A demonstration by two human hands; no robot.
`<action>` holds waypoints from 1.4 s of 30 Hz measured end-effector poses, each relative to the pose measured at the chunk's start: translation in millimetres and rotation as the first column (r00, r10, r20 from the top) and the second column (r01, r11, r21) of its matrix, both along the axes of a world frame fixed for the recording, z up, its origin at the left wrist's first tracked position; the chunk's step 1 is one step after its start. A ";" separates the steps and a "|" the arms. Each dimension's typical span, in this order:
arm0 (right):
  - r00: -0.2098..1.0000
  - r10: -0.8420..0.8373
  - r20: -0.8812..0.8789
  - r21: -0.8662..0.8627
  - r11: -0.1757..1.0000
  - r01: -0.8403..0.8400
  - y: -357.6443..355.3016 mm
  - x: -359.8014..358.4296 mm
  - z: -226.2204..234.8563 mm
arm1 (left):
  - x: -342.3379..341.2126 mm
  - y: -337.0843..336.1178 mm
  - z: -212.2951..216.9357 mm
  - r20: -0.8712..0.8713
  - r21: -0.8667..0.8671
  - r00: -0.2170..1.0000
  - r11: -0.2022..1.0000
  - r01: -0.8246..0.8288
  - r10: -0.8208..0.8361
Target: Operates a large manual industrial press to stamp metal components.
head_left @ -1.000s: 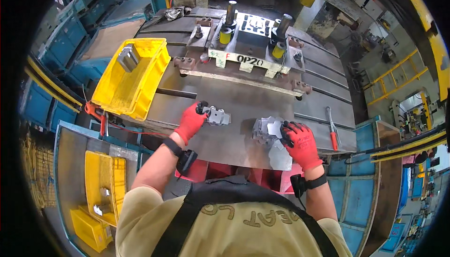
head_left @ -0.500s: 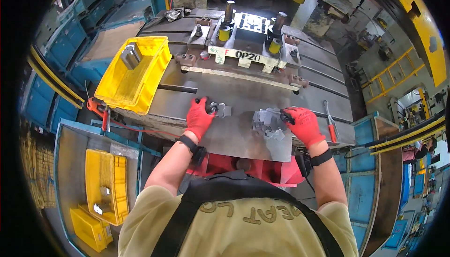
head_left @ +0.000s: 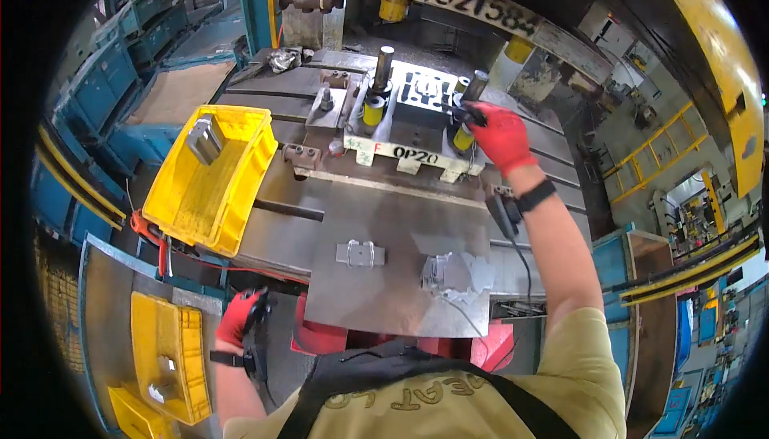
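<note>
Right hand [head_left: 498, 136] stretched out to die block [head_left: 416, 114], gripping small dark part [head_left: 458, 108]; left hand [head_left: 240, 316] lowered beside bench [head_left: 384, 295], curled, holding nothing visible.

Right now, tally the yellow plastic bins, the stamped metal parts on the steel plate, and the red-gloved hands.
Yellow plastic bins: 3 (large one by the press, two lower left)
Stamped metal parts on the steel plate: 2 ()
Red-gloved hands: 2 (left, right)
Total: 7
</note>
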State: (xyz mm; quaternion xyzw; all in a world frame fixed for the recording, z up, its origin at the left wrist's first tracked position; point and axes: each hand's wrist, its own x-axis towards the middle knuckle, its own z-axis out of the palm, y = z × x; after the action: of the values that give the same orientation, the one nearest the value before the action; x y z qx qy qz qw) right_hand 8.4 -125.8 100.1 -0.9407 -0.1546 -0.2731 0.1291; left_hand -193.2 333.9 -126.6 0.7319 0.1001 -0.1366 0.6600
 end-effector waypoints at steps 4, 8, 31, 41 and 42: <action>0.981 -0.039 0.189 -0.083 0.995 0.056 7.1 65.9 -23.5 | -26.0 -4.2 -26.1 -0.315 0.021 0.940 0.991 -0.135 0.135; 0.974 -0.057 0.218 -0.183 0.978 0.098 21.6 96.2 -42.1 | -62.5 9.6 -94.4 -0.462 -0.114 0.878 0.974 -0.195 0.122; 0.871 -0.125 -0.475 0.522 0.757 0.394 -69.2 -159.5 -33.8 | -39.5 -12.4 -85.9 -0.629 -0.024 0.774 0.997 0.076 -0.074; 0.447 0.102 -0.889 0.450 0.012 0.893 -113.7 -386.8 -278.3 | -31.9 -46.1 -107.8 -0.210 -0.254 0.948 0.950 0.182 -0.238; 0.457 0.282 -0.844 0.433 -0.144 0.890 -93.7 -386.3 -286.1 | -34.0 -41.6 -128.6 -0.207 -0.213 0.960 0.967 0.143 -0.188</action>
State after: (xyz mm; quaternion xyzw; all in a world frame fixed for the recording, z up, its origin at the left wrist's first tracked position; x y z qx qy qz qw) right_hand -377.9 -219.5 -186.0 -0.5427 0.4529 0.1154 0.6979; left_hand -227.3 292.3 -255.2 0.6490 0.0986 -0.2828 0.6993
